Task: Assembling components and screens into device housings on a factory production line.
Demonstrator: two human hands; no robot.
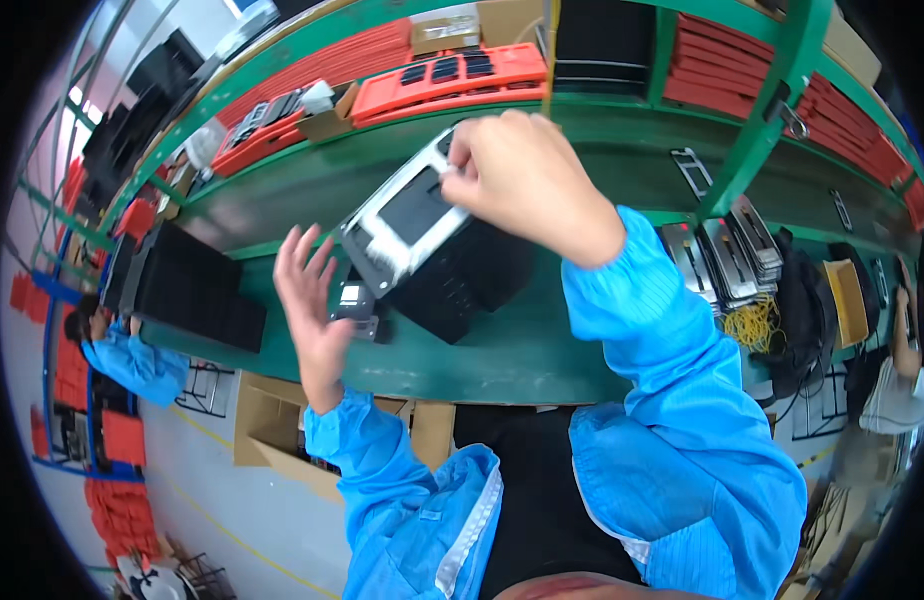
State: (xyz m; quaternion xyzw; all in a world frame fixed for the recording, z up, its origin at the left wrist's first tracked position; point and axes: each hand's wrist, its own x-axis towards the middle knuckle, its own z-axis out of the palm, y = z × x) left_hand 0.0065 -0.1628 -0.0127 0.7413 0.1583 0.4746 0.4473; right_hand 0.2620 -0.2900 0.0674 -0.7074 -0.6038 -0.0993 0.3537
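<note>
My right hand (pixel 532 175) pinches one edge of a flat silver-and-black panel (pixel 384 245) with a dark rectangular window. The panel is tilted above the green workbench (pixel 502 375). To its left, my left hand (pixel 310 300) is open, fingers spread, and holds nothing. A small black part (pixel 367 327) with a white label lies on the bench just beside that hand. Under the panel are black block-like items (pixel 437 310), partly hidden by it.
Tall black stacks (pixel 197 290) stand at the left. On the right are silver panels (pixel 690 265), yellow cord (pixel 752 325) and a black bag (pixel 807 310). Red trays (pixel 452 85) line the shelf above. An open cardboard box (pixel 267 425) sits below the bench. Another person (pixel 132 360) works at far left.
</note>
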